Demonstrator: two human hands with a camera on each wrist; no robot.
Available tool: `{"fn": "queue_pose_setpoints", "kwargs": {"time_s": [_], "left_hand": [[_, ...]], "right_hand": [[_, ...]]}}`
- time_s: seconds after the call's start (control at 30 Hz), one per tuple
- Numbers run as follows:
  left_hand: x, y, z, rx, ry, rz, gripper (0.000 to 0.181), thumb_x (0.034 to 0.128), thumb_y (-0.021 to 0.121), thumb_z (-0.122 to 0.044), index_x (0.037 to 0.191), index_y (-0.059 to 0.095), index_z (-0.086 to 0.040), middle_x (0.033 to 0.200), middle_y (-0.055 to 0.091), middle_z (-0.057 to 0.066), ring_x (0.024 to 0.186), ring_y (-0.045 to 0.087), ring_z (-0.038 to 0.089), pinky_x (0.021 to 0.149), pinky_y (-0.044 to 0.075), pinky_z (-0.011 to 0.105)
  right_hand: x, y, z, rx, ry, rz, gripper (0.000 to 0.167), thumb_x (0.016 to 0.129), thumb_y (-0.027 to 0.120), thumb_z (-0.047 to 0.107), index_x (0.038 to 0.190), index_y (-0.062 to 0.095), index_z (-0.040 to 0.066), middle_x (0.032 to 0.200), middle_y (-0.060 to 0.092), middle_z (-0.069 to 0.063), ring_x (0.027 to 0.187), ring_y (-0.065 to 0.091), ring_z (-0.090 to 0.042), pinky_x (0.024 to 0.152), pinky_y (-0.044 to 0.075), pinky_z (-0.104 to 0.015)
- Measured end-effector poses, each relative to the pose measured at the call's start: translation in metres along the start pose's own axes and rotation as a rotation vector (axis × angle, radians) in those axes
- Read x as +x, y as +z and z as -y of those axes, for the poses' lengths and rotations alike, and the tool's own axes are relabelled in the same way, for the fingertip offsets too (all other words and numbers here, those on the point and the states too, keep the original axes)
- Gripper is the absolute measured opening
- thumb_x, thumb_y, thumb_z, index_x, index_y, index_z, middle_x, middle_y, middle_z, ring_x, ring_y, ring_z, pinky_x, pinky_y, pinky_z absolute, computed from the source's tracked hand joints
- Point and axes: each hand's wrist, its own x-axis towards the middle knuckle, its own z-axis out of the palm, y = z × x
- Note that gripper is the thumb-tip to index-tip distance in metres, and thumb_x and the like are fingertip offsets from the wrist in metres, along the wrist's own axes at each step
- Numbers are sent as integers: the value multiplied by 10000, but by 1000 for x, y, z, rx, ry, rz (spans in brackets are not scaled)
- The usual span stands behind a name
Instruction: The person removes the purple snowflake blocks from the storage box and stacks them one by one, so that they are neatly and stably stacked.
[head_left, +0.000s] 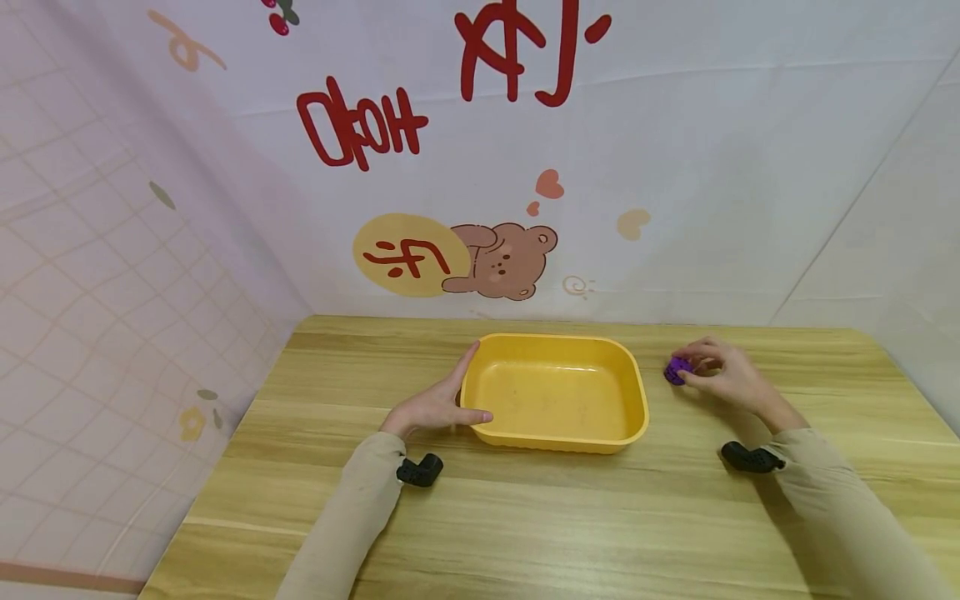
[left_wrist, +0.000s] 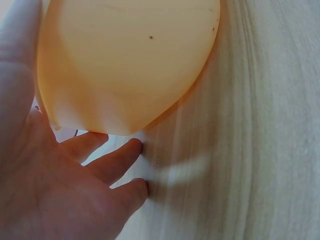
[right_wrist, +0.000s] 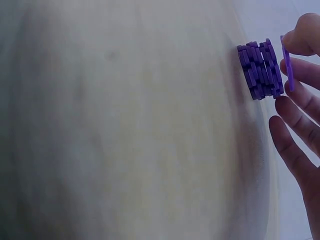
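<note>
At the left end of a yellow plastic basin (head_left: 558,437) is my left hand (head_left: 435,408), its thumb over the rim and its index finger along the outer side. Below the basin wall, the other fingers (left_wrist: 117,162) are spread down to the tabletop in the left wrist view. My right hand (head_left: 723,379) pinches a thin purple disc (right_wrist: 288,67) between thumb and fingers. Right beside that disc, a small gap away, sits a stack of purple notched discs (right_wrist: 260,70), the same purple pile (head_left: 678,371) seen on the table to the basin's right.
The wood-grain table (head_left: 525,525) ends at the back against a white printed cloth (head_left: 675,275). Another cloth panel (head_left: 112,333) hangs along the left. Black wrist cameras (head_left: 420,471) jut from both sleeves, low over the tabletop.
</note>
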Motion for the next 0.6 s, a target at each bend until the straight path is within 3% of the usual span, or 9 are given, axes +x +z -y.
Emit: {"fn": "queue_pose_setpoints", "kwargs": {"time_s": [0.33, 0.6], "left_hand": [[0, -1, 1, -10, 1, 1, 1158, 832, 782, -223, 1541, -132, -281, 1604, -26, 111, 1352, 311, 260, 1153, 158, 443], [-1, 0, 1, -8, 7, 2, 1159, 833, 780, -213, 1541, -136, -269, 1605, -28, 112, 1362, 293, 252, 1152, 162, 433]], "right_hand": [[0, 1, -5, -50, 6, 37, 325, 792, 757, -37, 1107, 678, -39, 1046, 619, -174, 813, 612, -134, 675, 539, -199], [-1, -1, 16, -84, -30, 43, 329, 802, 702, -110, 1124, 635, -105, 1022, 625, -223, 816, 610, -232, 687, 560, -260]]}}
